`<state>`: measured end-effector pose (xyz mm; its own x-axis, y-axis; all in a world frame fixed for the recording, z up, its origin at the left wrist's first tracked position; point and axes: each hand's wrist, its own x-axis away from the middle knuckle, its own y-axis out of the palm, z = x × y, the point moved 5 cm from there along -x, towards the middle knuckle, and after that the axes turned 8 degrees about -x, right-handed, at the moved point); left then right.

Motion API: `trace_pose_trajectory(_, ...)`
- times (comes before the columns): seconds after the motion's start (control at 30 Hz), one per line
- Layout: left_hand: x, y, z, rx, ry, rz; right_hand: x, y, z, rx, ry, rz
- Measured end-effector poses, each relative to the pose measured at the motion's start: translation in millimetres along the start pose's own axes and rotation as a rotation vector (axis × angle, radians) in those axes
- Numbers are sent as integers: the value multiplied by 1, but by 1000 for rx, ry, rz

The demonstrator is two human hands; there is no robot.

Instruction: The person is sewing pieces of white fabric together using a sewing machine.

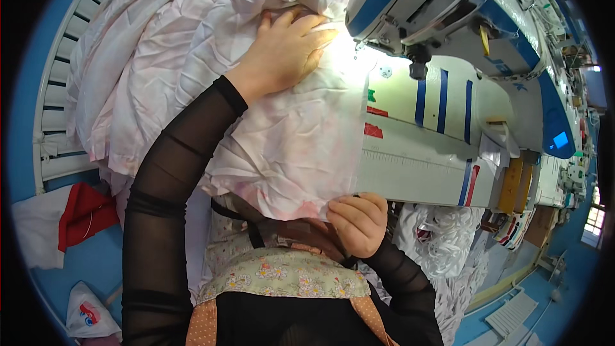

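Observation:
A large pale pink and white fabric [288, 147] spreads in folds over the table beside a sewing machine [442, 13]. My left hand [282, 51] lies on it with fingers stretched apart, the fingertips partly among the folds, just left of the lit needle area. Closer to my body, my right hand [360, 224] is closed on the fabric's near right corner, thumb and fingers pinching the edge. The fabric's right edge runs almost straight from the needle area down to this hand. Bright lamp glare hides the needle and presser foot.
On the machine bed [416, 170], a ruler scale and blue and red tape strips show right of the fabric. A heap of white strips [439, 237] hangs below it. At left stand a slatted white rack [54, 99], a red and white cloth [86, 218] and a white bag [90, 311].

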<state>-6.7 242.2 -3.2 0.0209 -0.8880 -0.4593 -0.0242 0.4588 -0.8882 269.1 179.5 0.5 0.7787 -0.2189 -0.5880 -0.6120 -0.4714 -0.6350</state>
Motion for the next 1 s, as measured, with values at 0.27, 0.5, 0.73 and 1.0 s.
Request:
trace_pose_trajectory(0.27, -16, 11, -16, -19, -24, 15, -5, 0, 5, -32, 47, 0)
trace_pose_trajectory(0.5, -72, 51, -48, -49, -94, -149, -4, -3, 6, -38, 78, 16)
trace_pose_trajectory(0.73, -23, 2, -38, 420, 113, -116, -4, 3, 4, -34, 63, 30)
trace_pose_trajectory(1.0, 151, -90, -87, -133, -246, -288, -7, 3, 4, -46, -19, 67)
